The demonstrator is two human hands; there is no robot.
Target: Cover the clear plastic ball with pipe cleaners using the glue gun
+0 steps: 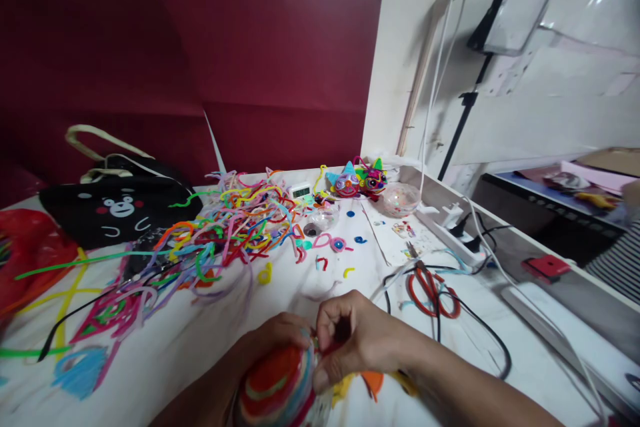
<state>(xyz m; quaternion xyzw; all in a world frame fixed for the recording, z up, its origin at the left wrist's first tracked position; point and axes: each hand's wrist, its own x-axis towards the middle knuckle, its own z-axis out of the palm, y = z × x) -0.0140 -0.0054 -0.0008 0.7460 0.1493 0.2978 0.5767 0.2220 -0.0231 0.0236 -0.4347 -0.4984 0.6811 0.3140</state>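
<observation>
The room is closed off by a white wall, much of it covered by a creased maroon sheet. Below it a white, marble-veined table is spread out. A lamp panel is held up on a black pole, beyond and to the right of the striped ball.

The ball, banded in red, orange, cream and pale blue, is kept at the near edge of view, between and under the hands. Its top is covered by the left hand, whose fingers are bent over it. At its right rim the right hand is placed, thumb and forefinger curled inward; whether anything is pinched there cannot be told.

Far left of the ball, a black bear-face bag is seen; beyond the ball, a tangled heap of pipe cleaners is piled. A clear bowl and a blue-eared cat face are set behind it to the right. To its right, red-handled pliers are crossed by a black cable. Just right of it, an orange piece is partly hidden by the right forearm. Beyond it, a yellow coil is laid down.
</observation>
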